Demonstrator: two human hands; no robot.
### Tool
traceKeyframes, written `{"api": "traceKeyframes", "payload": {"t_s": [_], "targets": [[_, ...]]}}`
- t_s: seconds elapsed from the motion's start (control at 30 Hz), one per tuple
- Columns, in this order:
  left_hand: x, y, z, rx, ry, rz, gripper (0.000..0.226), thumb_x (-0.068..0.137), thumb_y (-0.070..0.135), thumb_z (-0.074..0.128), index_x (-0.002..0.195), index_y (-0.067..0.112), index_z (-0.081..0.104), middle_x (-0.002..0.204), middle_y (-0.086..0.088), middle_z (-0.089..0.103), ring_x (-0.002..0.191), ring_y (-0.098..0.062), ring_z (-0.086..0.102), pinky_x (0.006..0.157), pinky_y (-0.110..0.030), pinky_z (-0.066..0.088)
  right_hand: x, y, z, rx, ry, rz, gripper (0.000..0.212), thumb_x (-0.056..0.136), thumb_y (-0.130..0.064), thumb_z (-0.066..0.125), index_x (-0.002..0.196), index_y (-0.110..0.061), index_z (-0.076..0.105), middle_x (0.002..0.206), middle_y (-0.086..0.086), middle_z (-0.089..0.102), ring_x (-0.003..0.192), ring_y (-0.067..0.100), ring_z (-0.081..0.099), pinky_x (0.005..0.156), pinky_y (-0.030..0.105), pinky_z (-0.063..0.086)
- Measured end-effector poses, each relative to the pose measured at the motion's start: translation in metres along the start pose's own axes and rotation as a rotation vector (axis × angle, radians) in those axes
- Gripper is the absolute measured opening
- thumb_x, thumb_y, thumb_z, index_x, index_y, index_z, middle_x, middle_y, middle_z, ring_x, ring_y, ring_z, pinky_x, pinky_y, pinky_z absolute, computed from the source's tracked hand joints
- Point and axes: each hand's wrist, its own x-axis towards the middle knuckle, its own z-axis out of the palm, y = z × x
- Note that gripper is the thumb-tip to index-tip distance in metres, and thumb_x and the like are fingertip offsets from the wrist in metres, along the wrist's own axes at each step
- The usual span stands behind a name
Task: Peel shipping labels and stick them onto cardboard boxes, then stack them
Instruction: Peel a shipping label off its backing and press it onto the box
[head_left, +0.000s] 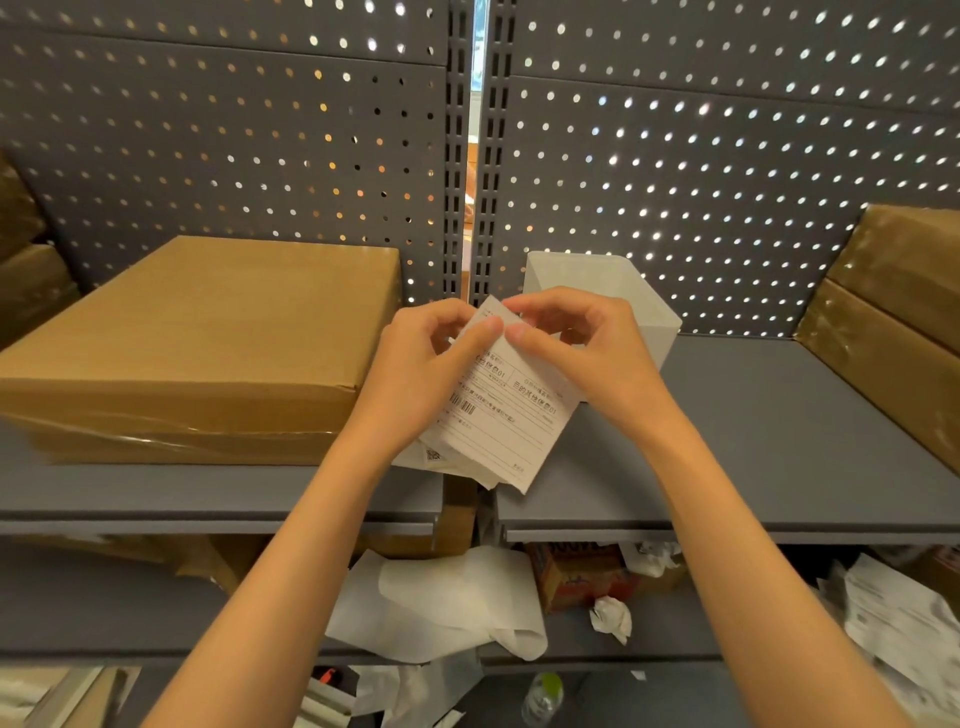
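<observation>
A white shipping label sheet (511, 421) with printed text and a barcode hangs in the air over the shelf's front edge. My left hand (426, 369) holds its left side, thumb pressed near the top corner. My right hand (576, 343) pinches that same top corner with thumb and fingertips. More label sheets show under the top one. A large flat cardboard box (197, 332), taped along its front, lies on the left shelf beside my left hand.
A translucent white bin (644, 291) stands behind my right hand. Stacked cardboard boxes (893, 312) lean at the far right, more at the far left (26, 270). The grey shelf (753, 441) has bare room at right. Backing papers (441, 603) and crumpled scraps litter the lower shelf.
</observation>
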Motion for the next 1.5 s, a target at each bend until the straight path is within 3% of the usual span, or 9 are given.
{"api": "traceKeyframes", "payload": {"t_s": [0.27,0.47,0.67,0.77,0.93,1.1,1.27,1.5], "targets": [[0.0,0.0,-0.003,-0.015,-0.026,-0.008,0.011,0.091,0.026,0.059,0.087,0.021,0.067,0.081,0.001,0.071,0.075,-0.011,0.069,0.065,-0.025,0.054,0.001,-0.001,0.0,0.021,-0.062,-0.031,0.026,0.088,-0.013,0.063,0.112,-0.025,0.065,0.089,-0.006,0.063,0.081,0.019,0.06,0.073,0.033,0.048],[0.0,0.001,-0.004,0.003,-0.037,0.003,0.013,0.091,0.024,0.059,0.089,0.018,0.07,0.083,0.001,0.071,0.077,-0.012,0.068,0.068,-0.026,0.053,0.001,-0.003,-0.001,0.032,-0.104,-0.054,0.011,0.089,-0.015,0.062,0.096,-0.021,0.068,0.088,-0.012,0.066,0.082,0.011,0.062,0.073,0.028,0.049],[0.0,0.005,-0.005,0.004,-0.076,-0.012,0.017,0.091,0.028,0.057,0.089,0.017,0.071,0.083,0.003,0.071,0.078,-0.011,0.068,0.068,-0.024,0.052,0.001,-0.004,-0.002,0.042,-0.11,-0.067,0.02,0.091,-0.015,0.06,0.109,-0.02,0.064,0.085,-0.004,0.062,0.075,0.011,0.059,0.068,0.022,0.048],[0.0,0.006,-0.005,-0.003,-0.083,-0.016,0.015,0.091,0.028,0.057,0.089,0.019,0.07,0.082,0.004,0.071,0.077,-0.009,0.068,0.066,-0.019,0.051,0.001,-0.004,-0.002,0.018,-0.116,-0.068,0.013,0.091,-0.016,0.06,0.103,-0.02,0.065,0.088,-0.003,0.062,0.078,0.016,0.061,0.068,0.029,0.049],[-0.001,0.006,-0.004,-0.017,-0.1,-0.002,0.013,0.09,0.027,0.058,0.088,0.022,0.069,0.083,0.004,0.07,0.078,-0.011,0.068,0.068,-0.024,0.052,0.0,-0.005,-0.004,0.041,-0.134,-0.044,0.014,0.091,-0.015,0.06,0.099,-0.025,0.064,0.086,-0.006,0.06,0.072,0.004,0.056,0.066,0.019,0.046],[-0.002,0.009,-0.006,-0.064,-0.134,-0.007,0.014,0.091,0.023,0.058,0.087,0.017,0.07,0.082,0.0,0.071,0.077,-0.014,0.068,0.064,-0.017,0.05,0.001,-0.005,-0.008,0.071,-0.19,0.012,0.013,0.092,-0.018,0.058,0.102,-0.024,0.064,0.091,-0.001,0.061,0.085,0.022,0.063,0.076,0.031,0.052],[-0.003,0.011,-0.007,-0.093,-0.144,-0.006,0.015,0.091,0.022,0.058,0.086,0.015,0.07,0.083,-0.002,0.071,0.077,-0.014,0.069,0.064,-0.016,0.049,-0.001,-0.006,-0.007,0.152,-0.212,0.069,0.013,0.091,-0.019,0.058,0.102,-0.019,0.064,0.092,-0.006,0.062,0.086,0.005,0.063,0.076,0.018,0.051],[-0.003,0.013,-0.006,-0.112,-0.138,-0.013,0.017,0.09,0.024,0.059,0.087,0.013,0.071,0.083,-0.001,0.071,0.077,-0.012,0.068,0.064,-0.015,0.048,-0.002,-0.006,-0.007,0.225,-0.173,0.117,0.01,0.089,-0.02,0.06,0.096,-0.021,0.067,0.094,-0.005,0.067,0.087,0.007,0.065,0.078,0.021,0.052]]}}
